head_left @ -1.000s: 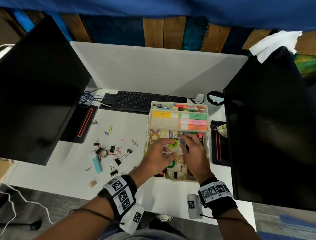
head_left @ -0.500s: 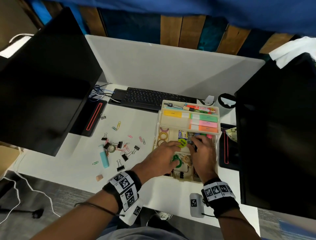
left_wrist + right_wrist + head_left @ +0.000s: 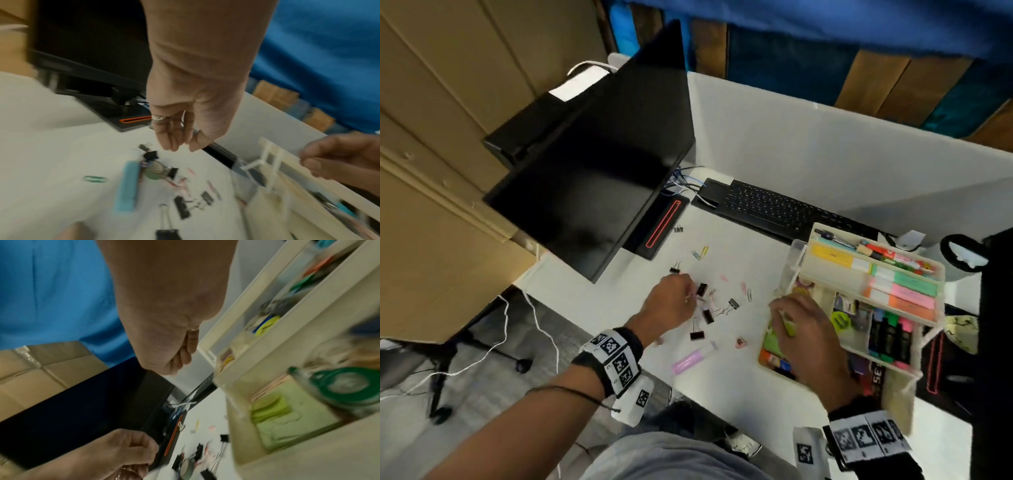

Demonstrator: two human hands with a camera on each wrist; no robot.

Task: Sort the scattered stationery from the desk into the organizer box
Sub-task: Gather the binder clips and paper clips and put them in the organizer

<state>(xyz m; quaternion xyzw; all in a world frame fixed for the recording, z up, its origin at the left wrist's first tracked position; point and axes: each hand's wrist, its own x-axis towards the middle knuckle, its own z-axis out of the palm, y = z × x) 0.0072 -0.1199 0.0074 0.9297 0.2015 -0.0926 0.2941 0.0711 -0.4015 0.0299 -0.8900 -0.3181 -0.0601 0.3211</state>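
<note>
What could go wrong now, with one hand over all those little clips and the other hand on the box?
1. The binder clips and paper clips lie tangled in a heap; the left hand reaching in may drag or scatter neighbours.
2. The organizer box sits near the desk edge, its tiers swung open; the right hand resting on it could tip or shove it.
3. The pink tube lies loose near the edge and might roll off.

We read one text only: white capitals "SE" on a dark item [image 3: 878, 375] at the near edge of the organizer box [image 3: 803, 253], the rest of the word hidden. The wristbands [image 3: 616, 359] carry square black-and-white code markers; their small characters are illegible.
</note>
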